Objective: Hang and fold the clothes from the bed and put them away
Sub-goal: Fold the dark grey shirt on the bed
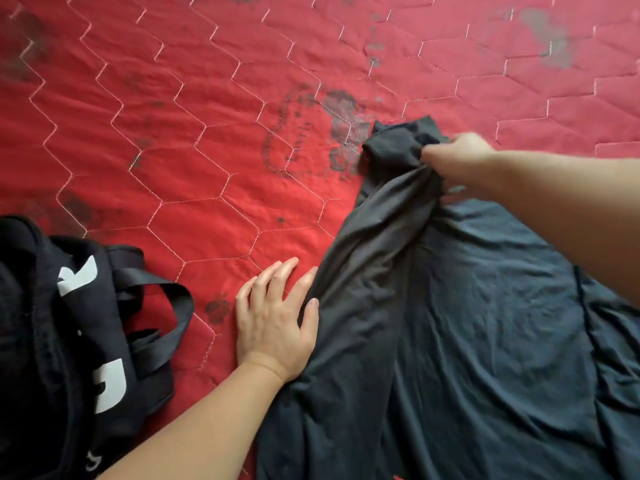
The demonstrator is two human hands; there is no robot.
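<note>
A dark grey garment lies spread and wrinkled over the lower right of the red bed. My right hand grips a bunched end of it at the far side, with cloth sticking out past the fingers. My left hand lies flat with straight fingers at the garment's left edge, partly on the cloth and partly on the bedcover.
The bed is covered by a red quilted bedcover with hexagon stitching and dark faded stains. At the lower left lies a black bag with white letters and loose straps, a hand's width from my left arm.
</note>
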